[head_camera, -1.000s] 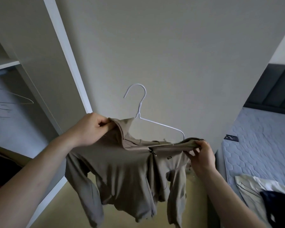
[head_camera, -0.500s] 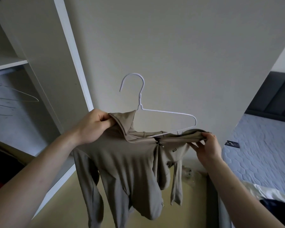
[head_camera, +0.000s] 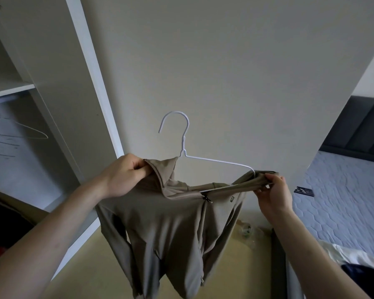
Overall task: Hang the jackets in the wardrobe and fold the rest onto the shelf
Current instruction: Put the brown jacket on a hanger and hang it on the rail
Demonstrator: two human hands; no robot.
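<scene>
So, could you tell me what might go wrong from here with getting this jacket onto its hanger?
The hanger's right arm is still bare above the jacket; only the right hand pulls that shoulder toward its tip, so the fabric may slip off. The left hand grips just the collar, so the hanger could tilt and drop. The zip looks partly open, which might let the jacket slide.

Both forearms raised, reaching forward and up. Left hand (head_camera: 125, 174) fisted, knuckles up, fingers and thumb curled round jacket (head_camera: 171, 223) fabric at collar edge. Right hand (head_camera: 272, 195) held level with left, fingers (head_camera: 273, 178) pinching other shoulder seam from above, thumb under fabric. Hands well apart, fabric stretched between grips.
</scene>
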